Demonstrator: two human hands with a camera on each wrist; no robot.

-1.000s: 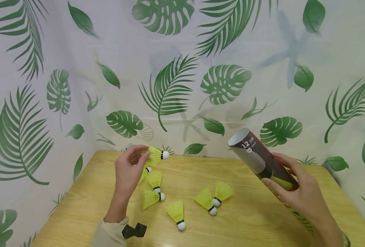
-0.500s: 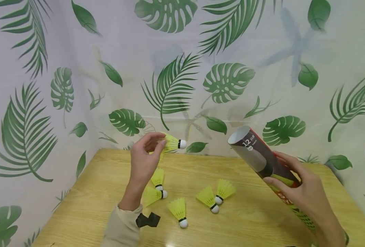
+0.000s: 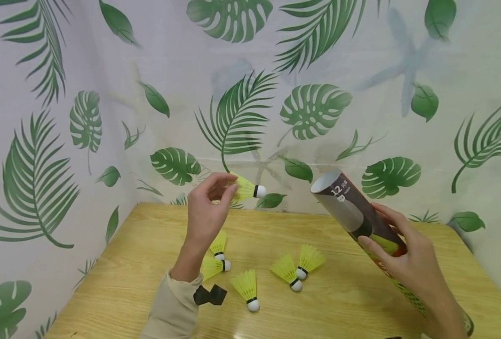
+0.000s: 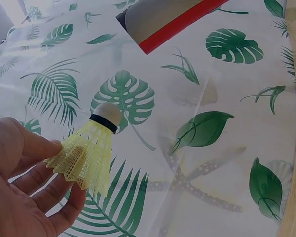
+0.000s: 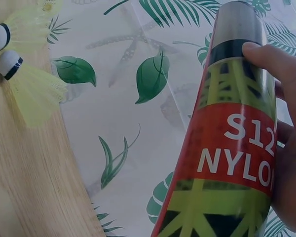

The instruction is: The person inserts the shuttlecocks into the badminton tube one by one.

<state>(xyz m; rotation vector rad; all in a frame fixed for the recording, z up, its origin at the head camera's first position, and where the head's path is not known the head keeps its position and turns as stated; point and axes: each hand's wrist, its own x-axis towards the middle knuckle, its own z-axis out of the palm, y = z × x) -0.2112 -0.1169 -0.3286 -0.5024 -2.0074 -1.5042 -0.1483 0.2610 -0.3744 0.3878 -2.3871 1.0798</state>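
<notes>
My left hand (image 3: 210, 200) pinches a yellow shuttlecock (image 3: 246, 188) by its skirt, thumb against the fingers, above the far part of the table. Its white cork with a black band points right, toward the tube. In the left wrist view the shuttlecock (image 4: 91, 148) shows whole, held at the skirt's edge by the left hand (image 4: 29, 182). My right hand (image 3: 415, 259) grips a printed shuttlecock tube (image 3: 356, 221), tilted with its open mouth up and to the left. The right wrist view shows the tube's red and green label (image 5: 227, 148), with the right hand (image 5: 291, 123) around it.
On the wooden table (image 3: 127, 282) lie several more yellow shuttlecocks: a pair (image 3: 298, 268) right of centre, one nearer the front (image 3: 247, 289), and others (image 3: 216, 266) partly behind the left forearm. A leaf-patterned cloth (image 3: 242, 117) hangs behind the table.
My left hand has lifted the shuttlecock from low over the table's far left and carried it right toward the tube. The right hand and tube have barely moved.
</notes>
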